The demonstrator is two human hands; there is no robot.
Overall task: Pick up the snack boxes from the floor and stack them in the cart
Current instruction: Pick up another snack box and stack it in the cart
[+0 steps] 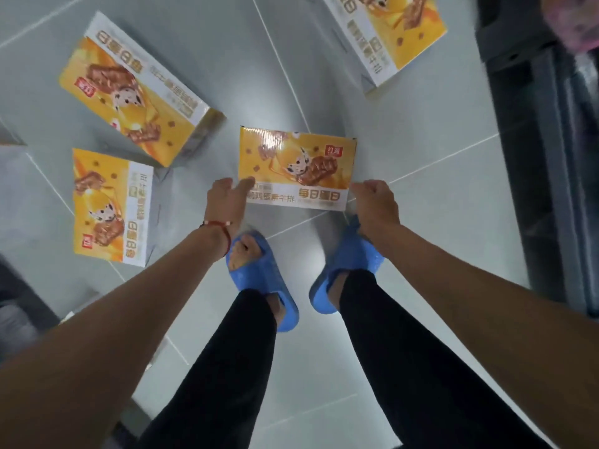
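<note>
Pickup step, by my reading: both hands grasp the yellow-and-white cardboard snack box at frame centre, left hand pinching its near left corner, right hand curled round its near right corner. Next calls for a level lift toward the cart, not clearly visible; other boxes lie upper left, left, upper right.

Yellow-orange snack boxes on a pale grey tiled floor.
The snack box between the left fingers and right fingers shows a white band, brown bars, a black-spotted white animal, a red logo; back from the fingers, blue slippers, black trousers, a red bracelet.
</note>
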